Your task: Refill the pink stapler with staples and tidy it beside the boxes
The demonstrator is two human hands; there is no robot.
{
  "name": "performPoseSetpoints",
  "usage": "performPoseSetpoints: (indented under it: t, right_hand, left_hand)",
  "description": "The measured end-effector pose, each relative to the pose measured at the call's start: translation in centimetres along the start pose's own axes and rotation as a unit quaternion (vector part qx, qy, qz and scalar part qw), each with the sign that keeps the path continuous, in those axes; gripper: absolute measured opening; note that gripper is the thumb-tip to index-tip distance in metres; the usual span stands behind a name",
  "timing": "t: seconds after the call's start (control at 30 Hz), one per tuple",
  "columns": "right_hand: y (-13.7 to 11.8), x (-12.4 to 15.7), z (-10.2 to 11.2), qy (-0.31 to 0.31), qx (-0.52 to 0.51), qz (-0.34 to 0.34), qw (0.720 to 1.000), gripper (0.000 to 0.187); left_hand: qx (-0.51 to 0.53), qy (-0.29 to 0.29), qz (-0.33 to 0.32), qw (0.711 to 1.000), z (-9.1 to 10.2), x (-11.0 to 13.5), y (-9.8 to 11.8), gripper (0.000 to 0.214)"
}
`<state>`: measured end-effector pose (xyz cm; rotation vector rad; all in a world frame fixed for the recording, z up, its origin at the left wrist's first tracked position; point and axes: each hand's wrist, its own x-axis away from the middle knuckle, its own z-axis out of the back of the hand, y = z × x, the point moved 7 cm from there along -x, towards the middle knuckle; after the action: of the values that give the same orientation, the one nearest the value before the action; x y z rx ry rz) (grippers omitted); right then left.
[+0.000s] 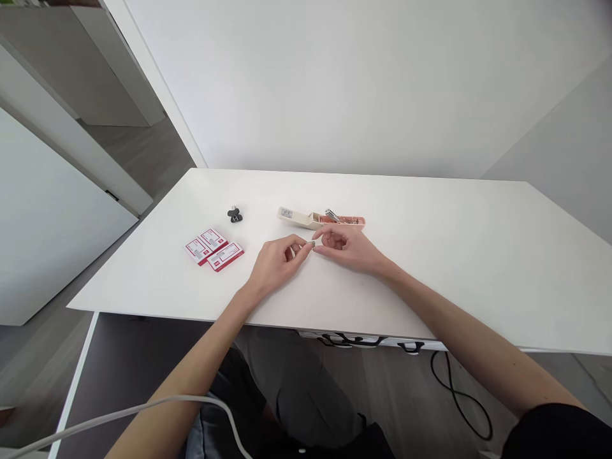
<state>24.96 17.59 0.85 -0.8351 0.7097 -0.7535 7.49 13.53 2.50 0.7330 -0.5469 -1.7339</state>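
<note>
Near the middle of the white tabletop (430, 255), my left hand (277, 264) pinches a small dark greenish piece (313, 244) between thumb and fingertips. It is too tiny to name. Facing it from the right, my right hand (351, 248) has its thumb and index finger slightly apart around the piece's end, the other fingers curled; whether they touch it is unclear. Just behind my hands lies a long cream and pink case (299, 218), opened out. A shiny metal tool (332, 216), perhaps a clipper, rests tilted on the pink half among small metallic bits.
Red and white small boxes (225, 256) lie left of my left hand. A small black object (234, 215) with a pale part sits behind them. A white wall rises along the table's back. A white cable (182, 398) crosses the lower left; a black cable (461, 395) hangs below the table.
</note>
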Motion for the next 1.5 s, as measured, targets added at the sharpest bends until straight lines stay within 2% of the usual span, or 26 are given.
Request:
performPoseSetpoints:
  t: [0.2,0.3,0.4,0.5,0.6,0.67,1.0,1.27,1.5]
  right_hand:
    - [-0.7,0.2,0.7,0.077,0.077,0.065,0.992,0.023]
    - [-0.7,0.2,1.0,0.113,0.093,0.084,0.986,0.026]
    - [-0.7,0.1,1.6,0.138,0.086,0.075,0.984,0.031]
    - [-0.7,0.2,2.9,0.2,0.08,0.048,0.975,0.035]
    - [-0.6,0.4,4.4,0.276,0.075,0.044,0.957,0.033]
    - [-0.4,0.4,5.1,0.299,0.076,0.053,0.95,0.029]
    - [1.0,0.1,5.2,0.288,0.082,0.038,0.953,0.023]
    - [1.1,0.2,5.1,0.277,0.088,0.042,0.956,0.022]
    - [0.7,0.2,5.4,0.268,0.203,0.074,0.939,0.017]
  left_hand:
    - [0.017,0.009,0.001,1.0,-0.5,-0.7,0.4,0.039]
    - [0.004,-0.003,-0.005,1.0,-1.0,-0.9,0.4,0.046]
    - [-0.075,0.063,-0.035,0.995,0.0,-1.1,0.4,0.042]
    - [-0.198,0.145,-0.087,0.966,1.2,-1.1,0.4,0.035]
    - [-0.264,0.125,-0.097,0.951,1.2,-1.5,-0.5,0.047]
    - [-0.28,0.1,-0.088,0.951,0.9,-1.8,-1.3,0.054]
    - [-0.283,0.025,-0.057,0.957,-0.2,-2.1,-3.5,0.054]
    - [-0.268,0.01,-0.088,0.959,-0.4,-1.7,-3.0,0.052]
    - [-0.256,0.014,-0.102,0.961,-0.3,-1.4,-2.5,0.049]
